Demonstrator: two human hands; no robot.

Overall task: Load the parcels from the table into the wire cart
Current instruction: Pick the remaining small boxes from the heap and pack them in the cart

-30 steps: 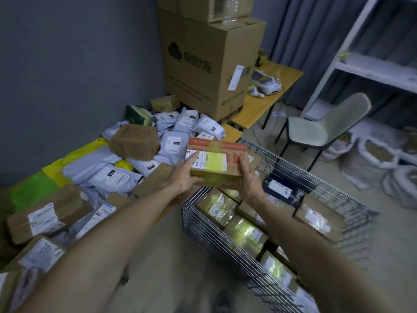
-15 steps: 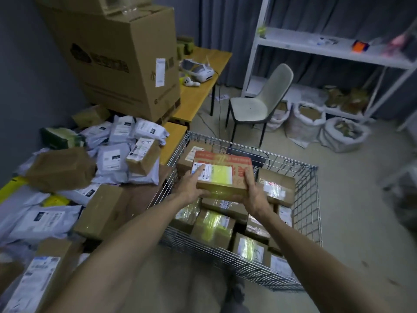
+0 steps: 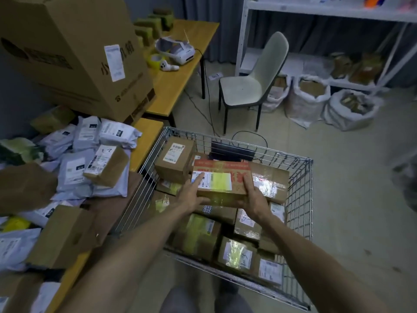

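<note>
I hold a flat cardboard parcel (image 3: 222, 179) with a red printed top and a yellow-white label over the middle of the wire cart (image 3: 302, 199). My left hand (image 3: 191, 195) grips its left end, fingers on the label. My right hand (image 3: 253, 197) clasps its right end. Inside the cart lie several taped brown parcels (image 3: 174, 159), packed close together. The yellow table (image 3: 146, 141) on the left carries a heap of grey mailer bags (image 3: 74, 170) and brown boxes (image 3: 63, 236).
A big cardboard carton (image 3: 74, 53) stands at the table's back. A headset and tape roll lie on the far desk (image 3: 182, 73). A pale chair (image 3: 252, 86), white sacks (image 3: 309, 98) and a metal shelf (image 3: 327, 7) stand beyond the cart. Cables run across the floor.
The red-topped parcel has travelled with both hands from above the table edge to over the middle of the cart. My view has swung right and down toward the cart.
</note>
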